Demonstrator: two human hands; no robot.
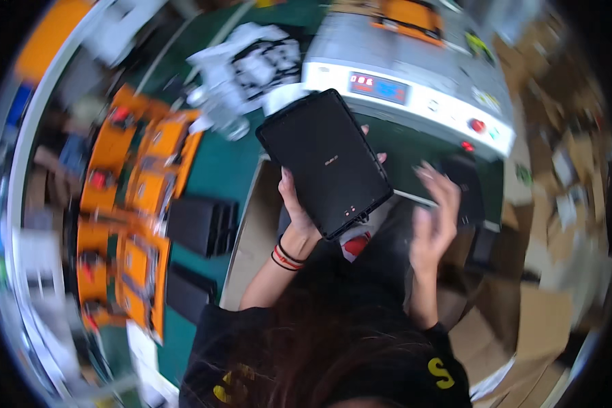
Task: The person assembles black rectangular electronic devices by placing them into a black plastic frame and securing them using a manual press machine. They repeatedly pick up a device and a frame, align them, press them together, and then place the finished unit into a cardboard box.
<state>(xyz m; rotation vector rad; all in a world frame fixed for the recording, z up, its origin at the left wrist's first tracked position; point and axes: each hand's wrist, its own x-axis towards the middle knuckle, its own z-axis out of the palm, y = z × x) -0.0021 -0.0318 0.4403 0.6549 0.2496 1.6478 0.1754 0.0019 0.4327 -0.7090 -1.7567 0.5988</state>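
Observation:
My left hand (298, 212) grips a flat black tablet-shaped case (326, 160) with rounded corners and a raised rim. The thumb lies along its near left edge, and fingertips show past the far right edge; the rest of the hand is hidden beneath. The case is tilted in the air, its broad plain side facing up, with a small loop at its lower corner. To the right, apart from the case, my right hand (436, 221) is raised with its fingers spread and holds nothing. Another dark flat piece (464, 187) lies beyond that hand on the bench.
A grey machine with a white front panel (415, 102), lit display and red button stands ahead. Orange fixtures (146, 190) line the left side beside stacked black cases (204, 224). Crumpled white and clear plastic (221, 112) lies far left. Cardboard boxes (540, 319) crowd the right.

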